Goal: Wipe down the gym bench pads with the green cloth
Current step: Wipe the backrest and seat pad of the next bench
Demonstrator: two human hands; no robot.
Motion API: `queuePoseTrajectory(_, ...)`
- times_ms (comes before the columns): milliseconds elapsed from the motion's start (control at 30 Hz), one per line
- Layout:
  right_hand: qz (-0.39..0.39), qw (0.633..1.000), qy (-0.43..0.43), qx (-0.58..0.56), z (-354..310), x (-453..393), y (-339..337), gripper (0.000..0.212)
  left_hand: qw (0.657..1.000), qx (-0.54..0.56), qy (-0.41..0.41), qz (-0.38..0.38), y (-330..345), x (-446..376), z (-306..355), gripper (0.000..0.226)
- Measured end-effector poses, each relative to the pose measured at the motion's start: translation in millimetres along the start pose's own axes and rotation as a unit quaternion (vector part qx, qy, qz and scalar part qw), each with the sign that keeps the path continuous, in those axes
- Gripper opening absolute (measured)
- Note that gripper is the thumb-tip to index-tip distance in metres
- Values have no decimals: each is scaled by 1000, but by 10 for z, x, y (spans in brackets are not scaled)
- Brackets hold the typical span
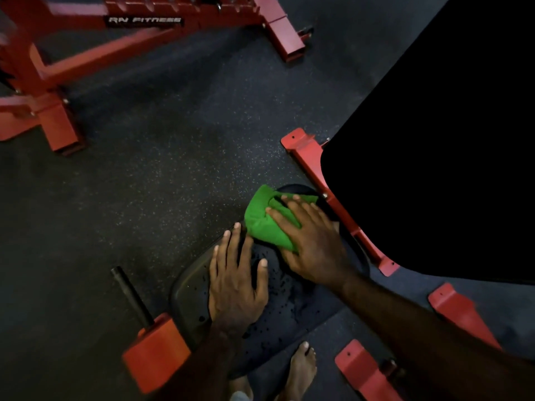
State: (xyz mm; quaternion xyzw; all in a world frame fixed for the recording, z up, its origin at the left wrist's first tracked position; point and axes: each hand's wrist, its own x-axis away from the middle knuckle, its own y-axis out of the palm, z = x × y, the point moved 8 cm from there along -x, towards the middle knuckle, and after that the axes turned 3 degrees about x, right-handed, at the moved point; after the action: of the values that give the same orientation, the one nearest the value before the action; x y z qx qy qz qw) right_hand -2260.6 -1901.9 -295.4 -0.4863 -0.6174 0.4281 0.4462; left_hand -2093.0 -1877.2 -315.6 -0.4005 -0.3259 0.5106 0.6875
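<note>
"RN FITNESS" in white on black label point(144, 21), red frame point(95, 62)

pad point(289, 308): low in the middle of the view, on the floor point(173, 175)
cloth point(266, 224): on the pad's far end
right hand point(312, 244): flat on the cloth
left hand point(234, 285): flat on the pad, just left of the cloth
backrest point(434, 140): right of the pad, reaching to the far right
peg point(130, 293): left of the pad
rack point(144, 33): far left, well apart
foot point(301, 369): on the floor, nearer than the pad
</note>
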Motion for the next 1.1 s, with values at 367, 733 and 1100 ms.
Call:
queuePoseTrajectory(367, -25, 999, 42, 22, 30, 413, 103, 85, 1000, 8, 2, 8, -8, 29, 18, 61)
queuePoseTrajectory(733, -26, 990, 138, 9, 145, 740, 95, 84, 1000, 11, 0, 3, -27, 18, 22, 62)
queuePoseTrajectory(1100, -14, 980, 196, 7, 49, 1281, 214, 87, 1000, 16, -5, -3, -57, 24, 61, 63)
